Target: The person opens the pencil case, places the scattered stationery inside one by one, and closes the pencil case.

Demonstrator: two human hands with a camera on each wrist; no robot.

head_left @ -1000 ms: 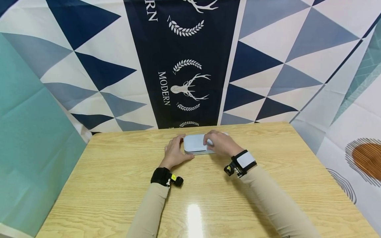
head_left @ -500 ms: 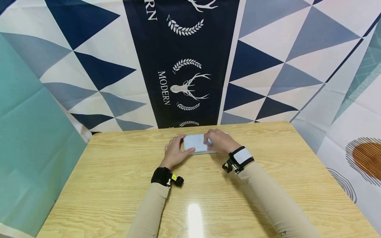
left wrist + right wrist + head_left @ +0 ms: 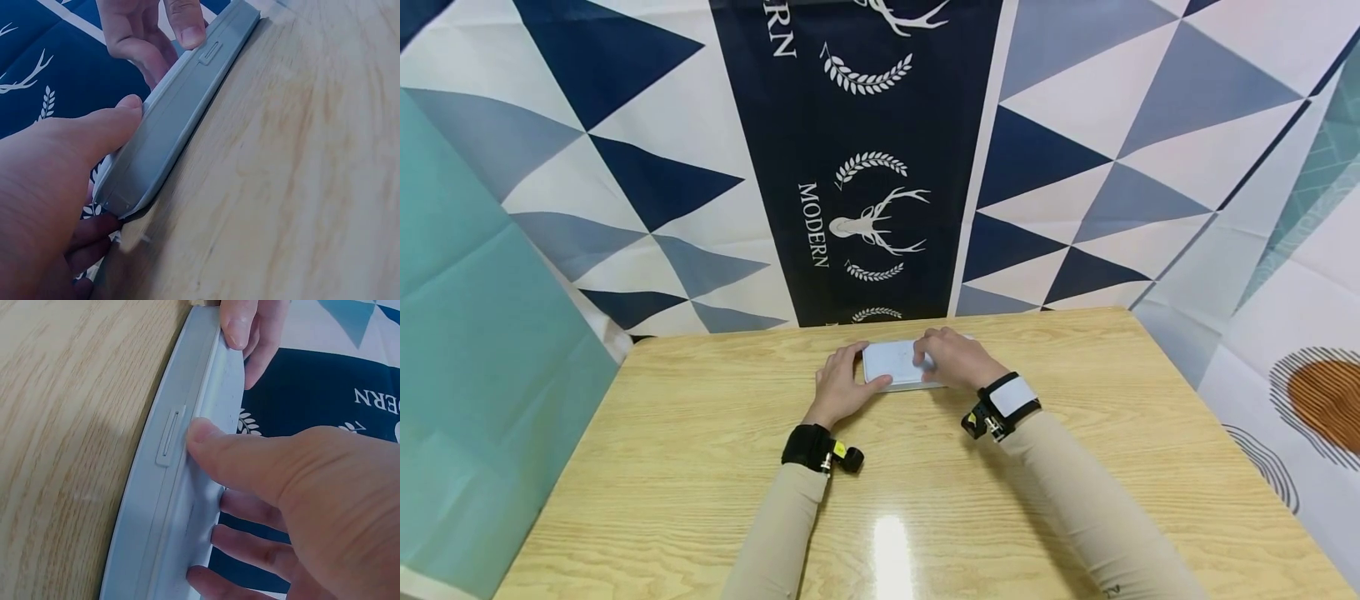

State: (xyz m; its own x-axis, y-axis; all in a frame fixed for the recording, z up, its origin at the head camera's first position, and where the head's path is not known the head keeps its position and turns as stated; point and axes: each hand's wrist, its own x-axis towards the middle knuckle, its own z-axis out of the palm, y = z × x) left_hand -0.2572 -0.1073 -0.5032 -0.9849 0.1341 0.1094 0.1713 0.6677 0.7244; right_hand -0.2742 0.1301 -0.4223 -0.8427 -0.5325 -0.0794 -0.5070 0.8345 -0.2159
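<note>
A flat, pale blue-grey rectangular box (image 3: 891, 362) with rounded corners lies near the back edge of the table, its lid down on the base. On its long front side is a small raised slot-like catch (image 3: 169, 439). My left hand (image 3: 842, 385) grips the left end, thumb on the upper front edge and fingers round the far side and corner. Farther right, my right hand (image 3: 955, 358) holds the box from above, thumb on the lid's front edge beside the catch and fingertips on the lid. The right end is mostly hidden under this hand.
The wooden table (image 3: 715, 500) spreads out in front of the box. Close behind its back edge hangs a patterned cloth (image 3: 872, 167) with deer and triangles. A teal cloth (image 3: 490, 350) hangs at the left. Both wrists wear straps with small cameras.
My left thumb has moved up from the table-side front edge onto the lid's edge. The dark line along the lid's front has become fainter. My right wrist has shifted slightly left and up.
</note>
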